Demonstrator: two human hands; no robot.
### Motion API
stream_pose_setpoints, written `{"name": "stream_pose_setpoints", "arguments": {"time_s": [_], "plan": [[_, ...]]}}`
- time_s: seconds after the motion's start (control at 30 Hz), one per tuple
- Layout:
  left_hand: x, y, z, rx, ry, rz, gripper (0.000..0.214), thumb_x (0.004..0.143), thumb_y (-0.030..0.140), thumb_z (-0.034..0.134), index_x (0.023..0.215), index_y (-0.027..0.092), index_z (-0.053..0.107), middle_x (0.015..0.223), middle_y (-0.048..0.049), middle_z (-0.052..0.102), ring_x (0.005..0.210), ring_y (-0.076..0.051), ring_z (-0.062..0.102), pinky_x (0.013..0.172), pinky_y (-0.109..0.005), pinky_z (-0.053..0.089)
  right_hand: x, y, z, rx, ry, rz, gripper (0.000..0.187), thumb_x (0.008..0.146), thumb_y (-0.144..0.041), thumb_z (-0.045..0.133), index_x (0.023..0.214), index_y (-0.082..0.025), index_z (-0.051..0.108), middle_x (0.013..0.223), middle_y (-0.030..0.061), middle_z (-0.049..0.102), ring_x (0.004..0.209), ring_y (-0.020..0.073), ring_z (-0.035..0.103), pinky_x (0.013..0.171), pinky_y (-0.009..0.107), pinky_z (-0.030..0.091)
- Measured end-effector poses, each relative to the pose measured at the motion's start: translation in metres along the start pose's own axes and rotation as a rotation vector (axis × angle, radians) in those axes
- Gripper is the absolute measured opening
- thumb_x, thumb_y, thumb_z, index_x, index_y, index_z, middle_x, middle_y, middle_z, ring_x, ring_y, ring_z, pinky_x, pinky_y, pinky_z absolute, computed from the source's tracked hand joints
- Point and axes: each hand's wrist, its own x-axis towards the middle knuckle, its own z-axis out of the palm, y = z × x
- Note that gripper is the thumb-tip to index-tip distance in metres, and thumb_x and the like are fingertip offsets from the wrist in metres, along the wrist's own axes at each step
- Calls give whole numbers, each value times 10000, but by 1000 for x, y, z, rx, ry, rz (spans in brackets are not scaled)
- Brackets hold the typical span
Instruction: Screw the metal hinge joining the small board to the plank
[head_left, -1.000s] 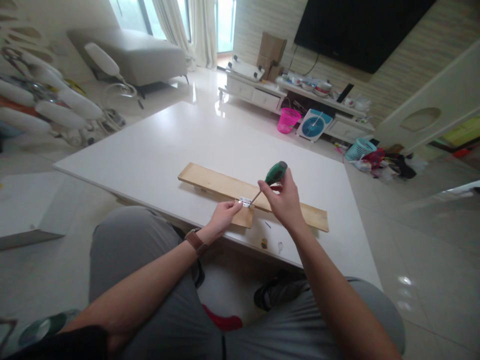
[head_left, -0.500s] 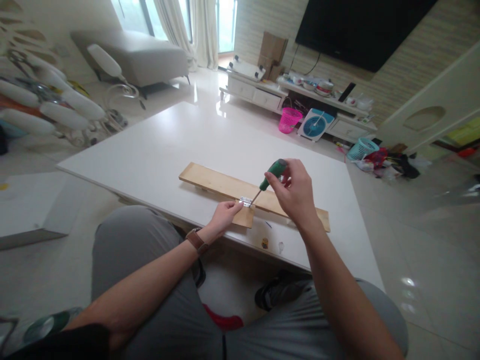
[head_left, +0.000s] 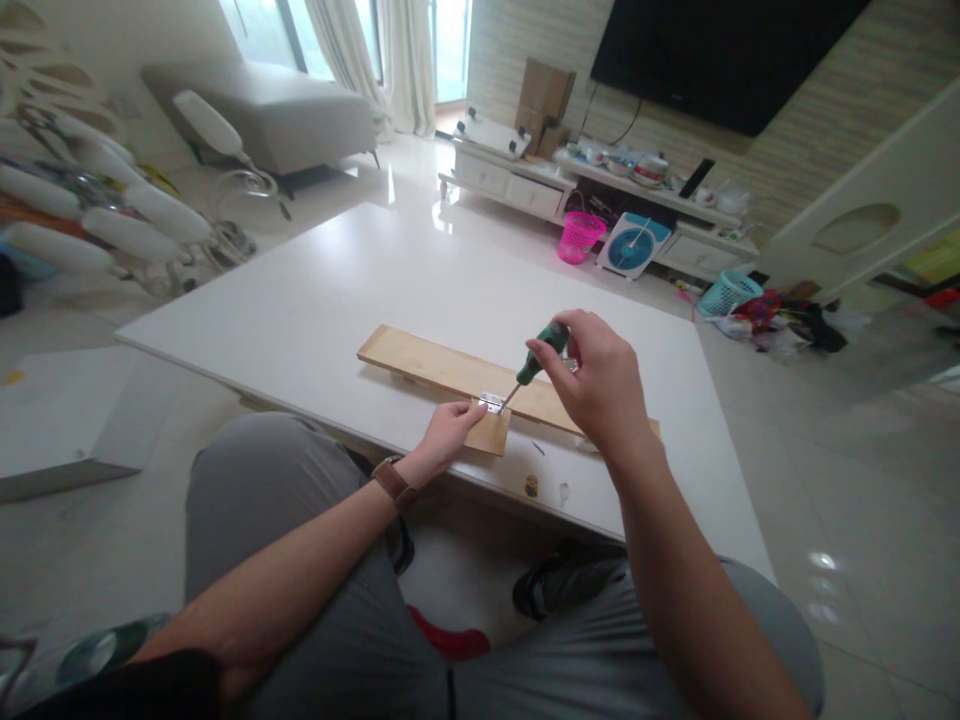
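Observation:
A long wooden board (head_left: 427, 362) lies across the white table (head_left: 322, 300), with a small wooden piece (head_left: 491, 436) against its near edge. A small metal hinge (head_left: 490, 402) sits where the two meet. My left hand (head_left: 450, 432) pinches the small piece and the hinge's left side, fingers closed. My right hand (head_left: 600, 385) is wrapped round the handle of a green screwdriver (head_left: 541, 351), whose tip rests on the hinge.
A loose screw (head_left: 537, 449) and two small bits (head_left: 531, 487) lie on the table near its front edge. My knees are under that edge. Beyond the table are a pink basket (head_left: 580, 238), a blue fan (head_left: 633, 247), a TV stand and a grey sofa (head_left: 277, 110).
My right hand has turned on the screwdriver handle and now covers more of it; the handle leans slightly lower. The left hand, board and hinge have stayed put.

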Motion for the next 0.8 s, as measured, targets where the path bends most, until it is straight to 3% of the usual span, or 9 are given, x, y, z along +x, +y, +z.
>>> {"name": "stream_pose_setpoints", "arguments": {"time_s": [0.07,0.2,0.33,0.43,0.6,0.7,0.8], "plan": [[0,0,0,-1,4,9,582,739,671,797,853,100,813,839,-99,771,747,-216,635,654,-288,418,0,-1,-1,41,-25,-10,93,1006,-276,605,1091,-246,624,963,39,641,773,197,572,713,345,462],[1,-1,-1,4,6,20,580,737,668,796,850,100,813,839,-94,771,754,-214,630,665,-289,419,-2,-3,-1,99,-56,-20,375,952,-115,488,1272,-271,606,1116,72,649,851,213,623,740,362,499],[1,0,0,10,16,11,583,713,681,799,809,106,794,785,-80,750,719,-202,607,661,-291,398,-2,-3,4,144,12,2,167,977,-254,630,1142,-256,605,960,35,676,792,206,623,756,373,530],[0,2,0,-17,-2,-1,593,707,681,800,841,103,799,825,-90,763,749,-215,626,684,-299,416,-2,-1,9,185,86,46,250,937,-322,736,1122,-268,576,906,14,702,814,220,651,788,398,572],[0,2,1,-8,3,12,577,711,672,799,841,109,807,843,-89,769,766,-221,631,680,-296,412,-3,-4,10,369,80,37,275,927,-180,636,1174,-278,564,1141,60,723,1003,227,706,863,408,638],[0,2,1,-2,15,16,576,710,667,803,847,108,813,833,-86,768,758,-217,626,676,-292,407,-2,-6,7,309,85,-13,208,918,-138,587,1082,-255,639,1115,72,664,1012,230,679,855,412,635],[0,2,2,-12,9,16,570,715,668,807,839,111,811,837,-87,773,760,-217,628,674,-292,411,-2,-6,8,257,134,-14,120,930,-201,681,1035,-256,673,1029,49,690,966,236,679,859,439,624]]}}
